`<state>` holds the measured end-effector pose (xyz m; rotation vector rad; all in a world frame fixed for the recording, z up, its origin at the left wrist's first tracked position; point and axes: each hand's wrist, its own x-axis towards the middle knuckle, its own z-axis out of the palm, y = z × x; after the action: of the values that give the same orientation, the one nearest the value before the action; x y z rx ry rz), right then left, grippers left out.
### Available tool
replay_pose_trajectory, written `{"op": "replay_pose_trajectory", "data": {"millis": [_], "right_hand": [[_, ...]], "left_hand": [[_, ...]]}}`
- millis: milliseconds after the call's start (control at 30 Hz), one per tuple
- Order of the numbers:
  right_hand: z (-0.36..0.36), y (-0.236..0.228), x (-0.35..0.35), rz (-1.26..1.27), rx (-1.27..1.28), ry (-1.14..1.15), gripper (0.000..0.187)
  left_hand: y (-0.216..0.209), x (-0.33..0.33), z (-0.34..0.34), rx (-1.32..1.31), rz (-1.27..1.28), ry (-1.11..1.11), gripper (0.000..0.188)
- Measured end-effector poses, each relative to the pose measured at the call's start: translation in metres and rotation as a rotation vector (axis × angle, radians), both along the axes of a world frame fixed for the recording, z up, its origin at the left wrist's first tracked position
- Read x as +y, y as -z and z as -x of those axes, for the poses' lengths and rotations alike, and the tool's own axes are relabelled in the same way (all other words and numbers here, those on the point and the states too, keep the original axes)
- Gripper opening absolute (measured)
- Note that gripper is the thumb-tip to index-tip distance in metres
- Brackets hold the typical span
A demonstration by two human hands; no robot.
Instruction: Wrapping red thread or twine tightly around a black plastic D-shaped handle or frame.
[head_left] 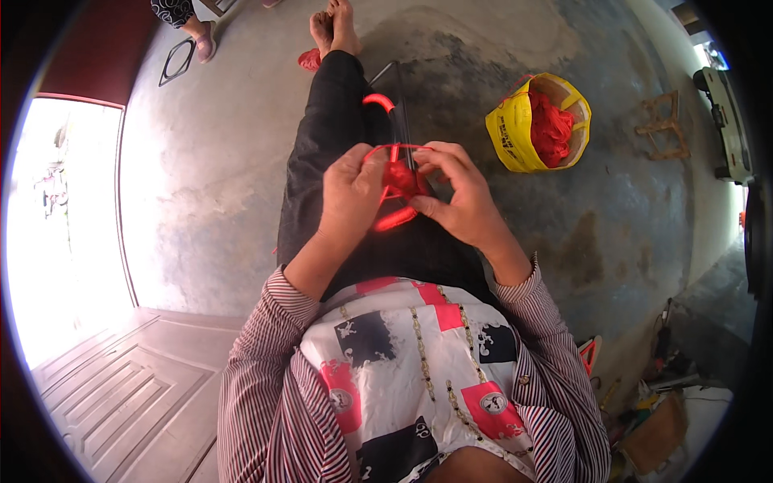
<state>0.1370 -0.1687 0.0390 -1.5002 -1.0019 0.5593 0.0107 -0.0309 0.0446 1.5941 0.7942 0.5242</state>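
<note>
Over my lap, both hands work at a small bundle of red cord [400, 179], blurred in places. My left hand [348, 197] is closed, thumb and fingers pinching the cord's left side. On the opposite side, my right hand [460, 193] has curled fingers at the strand on top and its thumb against the bundle. A taut strand runs between the two hands. Just beyond them shows a curved, thick red piece [378, 101], and another red curved piece [395, 219] lies below the bundle. How these join the cord is hidden by my hands.
To the right on the concrete floor stands a yellow bag [509, 133] holding loose red strands [551, 129]. A dark metal frame [400, 105] is beside my outstretched leg. Another red bundle [309, 59] lies near my feet. Another person's foot [206, 42] is at far left; a wooden stool [667, 127] is far right.
</note>
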Motion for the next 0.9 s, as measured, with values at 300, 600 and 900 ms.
{"op": "replay_pose_trajectory", "data": {"millis": [300, 600, 900], "right_hand": [[-0.097, -0.059, -0.065, -0.631, 0.871, 0.102, 0.028], [-0.072, -0.134, -0.174, -0.529, 0.485, -0.097, 0.02], [-0.056, -0.003, -0.124, -0.298, 1.174, 0.194, 0.043]], "left_hand": [[0.018, 0.002, -0.008, 0.128, 0.783, 0.117, 0.026], [0.03, 0.002, -0.014, 0.289, 0.958, 0.102, 0.008], [0.021, -0.025, 0.003, 0.009, 0.132, 0.21, 0.008]]}}
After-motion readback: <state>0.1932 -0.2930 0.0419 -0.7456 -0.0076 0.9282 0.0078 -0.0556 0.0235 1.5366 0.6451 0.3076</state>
